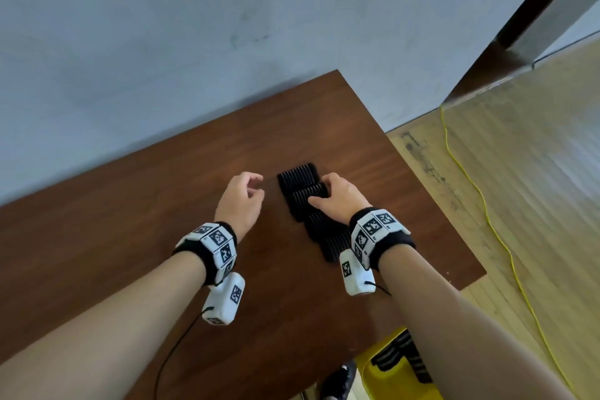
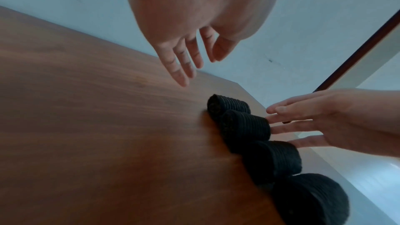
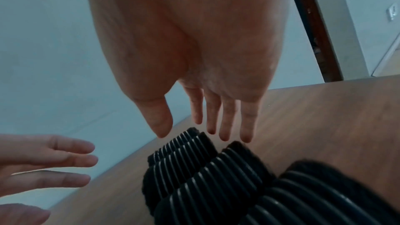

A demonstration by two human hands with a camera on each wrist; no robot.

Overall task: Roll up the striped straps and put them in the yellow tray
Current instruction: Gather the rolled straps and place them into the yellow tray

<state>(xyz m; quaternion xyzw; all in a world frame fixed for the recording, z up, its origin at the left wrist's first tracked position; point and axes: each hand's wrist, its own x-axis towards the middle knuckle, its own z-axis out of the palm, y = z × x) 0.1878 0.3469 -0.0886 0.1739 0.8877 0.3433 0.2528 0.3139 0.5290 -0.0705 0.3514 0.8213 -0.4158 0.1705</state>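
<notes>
Several rolled black straps with pale stripes (image 1: 302, 191) lie side by side in a row on the brown table (image 1: 162, 237). My right hand (image 1: 318, 191) hovers over the second roll from the far end, fingers straight at its right end and thumb by its near side. In the right wrist view the right hand (image 3: 192, 136) hangs just above the rolls (image 3: 205, 168), gripping nothing. My left hand (image 1: 258, 187) floats left of the row, relaxed and empty. The left wrist view shows the left hand (image 2: 199, 69) above the rolls (image 2: 246, 127). The yellow tray (image 1: 389, 381) sits low at the near right, holding rolled straps (image 1: 389, 355).
The table meets a pale wall (image 1: 162, 42) at the back; its right edge drops to a wooden floor (image 1: 535, 188). A yellow cable (image 1: 483, 204) runs across that floor. A dark door frame (image 1: 535, 3) stands at the far right. A dark shoe (image 1: 337, 380) shows beside the tray.
</notes>
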